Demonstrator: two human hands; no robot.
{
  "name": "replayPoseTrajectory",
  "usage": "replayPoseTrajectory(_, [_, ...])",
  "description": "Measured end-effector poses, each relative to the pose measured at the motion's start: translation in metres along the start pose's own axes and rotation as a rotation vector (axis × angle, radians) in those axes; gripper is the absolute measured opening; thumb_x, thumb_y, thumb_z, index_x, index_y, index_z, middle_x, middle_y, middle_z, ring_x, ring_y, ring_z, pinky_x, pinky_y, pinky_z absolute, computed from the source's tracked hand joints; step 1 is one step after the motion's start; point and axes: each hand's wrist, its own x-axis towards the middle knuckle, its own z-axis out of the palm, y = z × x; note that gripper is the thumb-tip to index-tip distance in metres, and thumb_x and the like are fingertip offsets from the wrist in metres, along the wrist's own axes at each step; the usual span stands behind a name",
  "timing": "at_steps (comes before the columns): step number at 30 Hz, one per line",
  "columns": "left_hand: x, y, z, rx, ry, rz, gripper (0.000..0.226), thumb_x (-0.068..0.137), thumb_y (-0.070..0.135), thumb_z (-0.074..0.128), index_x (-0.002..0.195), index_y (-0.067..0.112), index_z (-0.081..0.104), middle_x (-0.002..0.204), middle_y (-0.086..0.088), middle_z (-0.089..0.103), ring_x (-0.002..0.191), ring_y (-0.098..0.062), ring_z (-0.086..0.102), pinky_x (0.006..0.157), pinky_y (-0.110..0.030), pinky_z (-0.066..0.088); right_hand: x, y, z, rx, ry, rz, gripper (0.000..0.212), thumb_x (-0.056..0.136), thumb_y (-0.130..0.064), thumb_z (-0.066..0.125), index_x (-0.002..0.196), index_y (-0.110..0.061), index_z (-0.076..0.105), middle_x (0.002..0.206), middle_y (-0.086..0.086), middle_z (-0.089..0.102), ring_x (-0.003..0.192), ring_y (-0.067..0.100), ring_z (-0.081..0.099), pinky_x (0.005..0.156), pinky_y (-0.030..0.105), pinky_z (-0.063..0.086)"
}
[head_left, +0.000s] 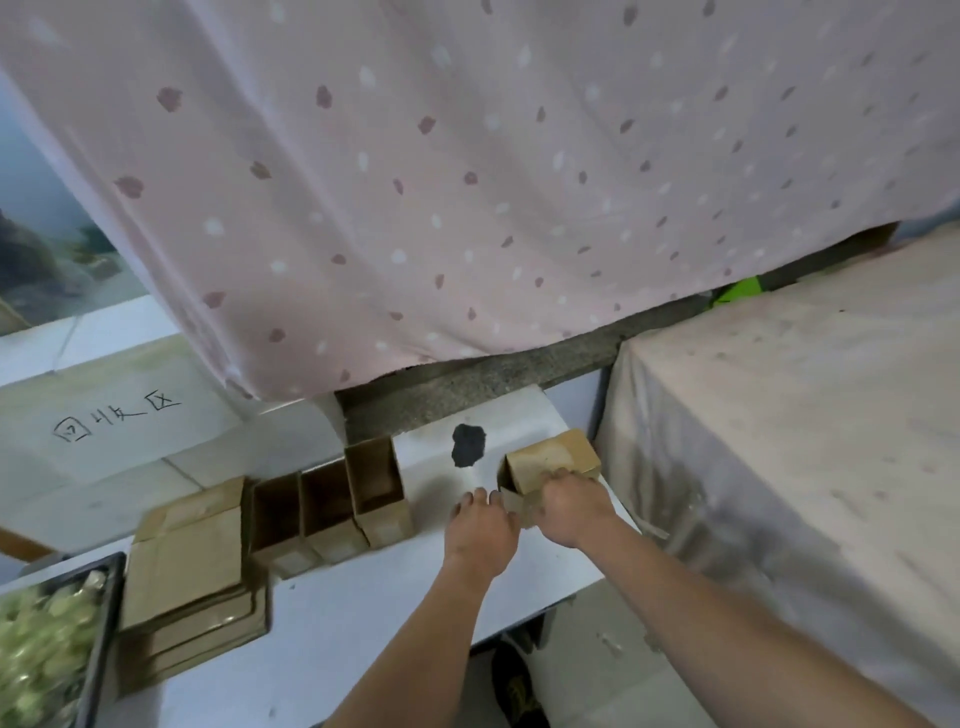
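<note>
box: small brown cardboard box (553, 454) lies on its side on the right part of the white table (363, 613), near the far right corner. Its open end faces near, and a loose flap (515, 503) sticks out toward the hands.
right hand: right hand (571, 506) has its fingers curled over the box's near edge, clamped on it.
left hand: left hand (483, 525) is just left of the right one, fingers spread and fairly straight. The tips are at the flap; it's blurry there, so they seem to touch it rather than grip it.
table edges: the right edge runs just right of the box, with a narrow gap to a cloth-covered block (779, 441). The far edge meets a grey stone ledge (467, 384). The near edge passes under the forearms.
open room: bare tabletop lies between the box and the row of open boxes, marked by a dark blotch (467, 444). There is more bare top near of the hands.
open boxes: three upright open-topped boxes (324, 499) stand side by side and touching, left of the hands and well apart from the held box.
flat cardboard: a stack of flat cardboard (192, 566) sits just left of that row.
tray: a dark tray (106, 613) at the near left holds pale green wrapped pieces.
room: a pink spotted curtain (467, 182) hangs at the far side, its hem above the ledge. A handwritten sheet (117, 415) is at the far left. A dark shoe (514, 686) is on the floor below the near edge.
</note>
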Motion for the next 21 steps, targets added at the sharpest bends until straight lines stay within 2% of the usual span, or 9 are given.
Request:
replayPoseTrajectory(2, [0.020, 0.003, -0.004, 0.018, 0.010, 0.023, 0.042, 0.105, 0.031, 0.034, 0.139, 0.010, 0.044, 0.138, -0.013, 0.047, 0.130, -0.031, 0.042, 0.109, -0.039, 0.034, 0.012, 0.008, -0.004, -0.024, 0.007, 0.019, 0.049, 0.097, -0.041, 0.044, 0.136, -0.012, 0.045, 0.132, 0.010, 0.054, 0.121, 0.030, 0.053, 0.097, 0.040, 0.043])
replayPoseTrajectory(6, [0.055, 0.004, -0.006, -0.033, 0.003, 0.032, 0.048, 0.102, 0.028, 0.043, 0.147, 0.013, 0.036, 0.141, -0.012, 0.044, 0.134, -0.031, 0.039, 0.110, -0.040, 0.034, 0.039, 0.020, -0.008, -0.044, -0.005, 0.026, 0.048, 0.098, -0.044, 0.044, 0.134, -0.012, 0.046, 0.131, 0.011, 0.054, 0.119, 0.030, 0.053, 0.094, 0.039, 0.045])
replayPoseTrajectory(10, [0.081, -0.001, -0.003, -0.115, -0.006, -0.005, 0.043, 0.105, 0.035, 0.031, 0.138, 0.011, 0.045, 0.138, -0.012, 0.048, 0.128, -0.031, 0.044, 0.107, -0.041, 0.036, 0.068, 0.027, -0.011, -0.085, -0.030, 0.017, 0.054, 0.098, -0.049, 0.044, 0.137, -0.011, 0.043, 0.134, 0.012, 0.052, 0.122, 0.030, 0.052, 0.097, 0.039, 0.045])
replayPoseTrajectory(14, [0.096, -0.011, 0.006, -0.190, -0.033, -0.030, 0.043, 0.106, 0.036, 0.027, 0.133, 0.009, 0.049, 0.133, -0.014, 0.051, 0.123, -0.032, 0.047, 0.103, -0.041, 0.038, 0.091, 0.029, -0.010, -0.153, -0.087, -0.004, 0.060, 0.098, -0.050, 0.043, 0.142, -0.010, 0.038, 0.140, 0.013, 0.047, 0.126, 0.030, 0.048, 0.099, 0.041, 0.044])
replayPoseTrajectory(17, [0.107, -0.019, 0.014, -0.237, -0.062, -0.050, 0.042, 0.106, 0.034, 0.028, 0.130, 0.008, 0.050, 0.131, -0.014, 0.052, 0.122, -0.032, 0.048, 0.100, -0.041, 0.039, 0.106, 0.032, -0.007, -0.211, -0.109, -0.028, 0.069, 0.095, -0.054, 0.047, 0.146, -0.009, 0.031, 0.144, 0.013, 0.043, 0.131, 0.030, 0.043, 0.105, 0.043, 0.040])
replayPoseTrajectory(21, [0.118, -0.023, 0.022, -0.299, -0.093, -0.080, 0.042, 0.106, 0.034, 0.028, 0.128, 0.008, 0.051, 0.129, -0.012, 0.052, 0.122, -0.030, 0.048, 0.098, -0.040, 0.041, 0.122, 0.033, -0.002, -0.308, -0.127, -0.095, 0.093, 0.085, -0.064, 0.055, 0.152, -0.010, 0.020, 0.154, 0.012, 0.029, 0.141, 0.031, 0.032, 0.115, 0.045, 0.028])
